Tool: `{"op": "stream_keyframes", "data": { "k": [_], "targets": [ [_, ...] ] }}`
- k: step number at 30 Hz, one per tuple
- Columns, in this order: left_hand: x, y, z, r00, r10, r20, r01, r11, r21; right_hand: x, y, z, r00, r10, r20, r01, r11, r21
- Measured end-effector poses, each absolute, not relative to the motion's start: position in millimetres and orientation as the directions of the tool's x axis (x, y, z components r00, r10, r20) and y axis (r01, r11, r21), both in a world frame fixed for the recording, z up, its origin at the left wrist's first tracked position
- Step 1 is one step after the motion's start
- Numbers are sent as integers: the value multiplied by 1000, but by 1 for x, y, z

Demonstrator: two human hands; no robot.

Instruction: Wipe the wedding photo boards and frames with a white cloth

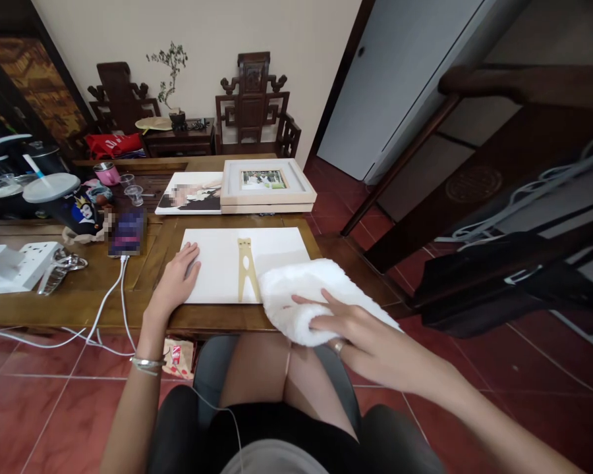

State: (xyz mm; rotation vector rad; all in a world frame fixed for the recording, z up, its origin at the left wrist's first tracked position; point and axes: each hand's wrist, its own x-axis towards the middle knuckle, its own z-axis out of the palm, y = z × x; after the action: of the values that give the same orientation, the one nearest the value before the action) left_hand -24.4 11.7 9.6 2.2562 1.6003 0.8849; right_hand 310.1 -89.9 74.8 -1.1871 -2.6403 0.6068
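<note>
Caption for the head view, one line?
Left hand flat on a white rectangular board on the wooden table; right hand rests on a fluffy white cloth.

Home sitting room: carved dark wooden armchairs (252,105) against a cream wall, small potted plant (172,79), low brown wooden table (79,289) with framed photographs (265,181), red tiled floor (39,408).

White flat rectangular panel (217,263): lies flat on the wooden counter (54,306), long side along the near edge, right of centre. A tan wooden forked strut (247,270) lies flat on it, running from far edge to near edge about mid-width.

White fluffy cloth (301,296): bunched, covers the panel's near right corner and overhangs the counter's near edge.
</note>
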Motion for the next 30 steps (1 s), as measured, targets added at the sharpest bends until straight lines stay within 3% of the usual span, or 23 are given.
{"op": "stream_keyframes", "data": {
  "k": [12, 24, 30],
  "targets": [
    [-25, 12, 10, 214, 918, 334, 781, -366, 505, 238, 60, 54, -477, 864, 159, 775, 499, -389],
    [-23, 11, 9, 228, 910, 347, 778, -385, 497, 247, -83, 70, -712, 702, 24, 622, 646, -443],
    [-24, 12, 9, 226, 914, 336, 770, -379, 513, 242, -59, 69, -699, 716, 5, 625, 614, -483]
  ]
}}
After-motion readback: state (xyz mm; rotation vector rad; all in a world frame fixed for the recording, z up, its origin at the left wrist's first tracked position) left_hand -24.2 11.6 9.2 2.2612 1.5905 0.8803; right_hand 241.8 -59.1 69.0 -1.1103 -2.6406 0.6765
